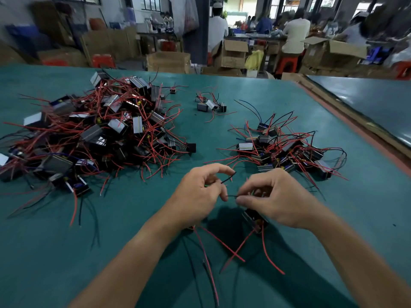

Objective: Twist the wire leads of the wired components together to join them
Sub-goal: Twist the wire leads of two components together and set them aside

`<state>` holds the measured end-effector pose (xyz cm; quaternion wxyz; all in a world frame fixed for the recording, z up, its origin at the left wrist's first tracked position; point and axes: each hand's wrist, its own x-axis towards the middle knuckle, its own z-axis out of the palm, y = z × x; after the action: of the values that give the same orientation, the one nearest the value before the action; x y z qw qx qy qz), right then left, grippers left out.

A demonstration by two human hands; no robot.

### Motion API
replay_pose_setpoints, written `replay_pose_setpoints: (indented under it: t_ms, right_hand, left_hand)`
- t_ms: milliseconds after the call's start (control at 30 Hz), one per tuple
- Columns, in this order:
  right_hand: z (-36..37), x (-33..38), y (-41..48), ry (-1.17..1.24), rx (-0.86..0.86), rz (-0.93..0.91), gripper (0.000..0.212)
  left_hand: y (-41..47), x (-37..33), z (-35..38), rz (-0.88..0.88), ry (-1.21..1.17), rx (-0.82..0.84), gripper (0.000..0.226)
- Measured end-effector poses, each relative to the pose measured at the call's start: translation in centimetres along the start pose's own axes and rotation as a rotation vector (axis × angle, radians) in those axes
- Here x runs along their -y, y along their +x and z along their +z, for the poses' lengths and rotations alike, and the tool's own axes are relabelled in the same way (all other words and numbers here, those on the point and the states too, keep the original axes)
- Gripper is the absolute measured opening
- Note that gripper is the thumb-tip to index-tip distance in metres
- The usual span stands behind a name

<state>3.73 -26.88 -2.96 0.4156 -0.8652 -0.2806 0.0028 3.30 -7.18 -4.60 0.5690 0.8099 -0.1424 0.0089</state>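
Teal-green workbench mat [133, 223], two hands meeting above it.
Left hand [198, 194] and right hand [275, 196] each pinch a thin black wire lead [229, 178], fingertips just beside each other. A small black boxy component [253, 218] sits under the right hand, its red leads [235, 247] trailing near. A big tangled heap [100, 130] lies far left, a smaller heap [282, 147] far right.

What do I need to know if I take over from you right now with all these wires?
Left hand and right hand each pinch the thin black leads held between them.
One component sits under the right hand, with its red leads trailing toward you.
The big pile is on the left of the green table, the smaller pile on the right.
Done: the leads are brought together.
Left: the twist looks unfinished. I cannot tell which pile is finished.
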Motion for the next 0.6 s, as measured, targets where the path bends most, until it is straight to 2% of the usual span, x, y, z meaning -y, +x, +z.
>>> replay_pose_setpoints:
  t_ms: [133, 200, 333, 467, 600]
  right_hand:
    - [0.2, -0.4, 0.1, 0.090, -0.130, 0.057, 0.013]
    - [0.2, -0.7, 0.1, 0.098, -0.168, 0.093, 0.018]
    - [0.3, -0.7, 0.1, 0.079, -0.199, 0.108, 0.024]
    - [0.6, -0.2, -0.1, 0.097, -0.202, 0.106, 0.016]
    - [0.8, 0.3, 0.0, 0.286, -0.216, 0.138, 0.015]
  left_hand:
    - [0.0, -0.3, -0.3, -0.030, -0.085, -0.005, 0.042]
    - [0.0, -0.4, -0.2, -0.024, -0.102, -0.024, 0.034]
    - [-0.1, -0.3, 0.2, 0.009, -0.158, -0.042, 0.024]
    - [-0.2, -0.4, 0.2, 0.010, -0.158, -0.015, 0.022]
    - [-0.4, -0.6, 0.2, 0.009, -0.150, 0.018, 0.023]
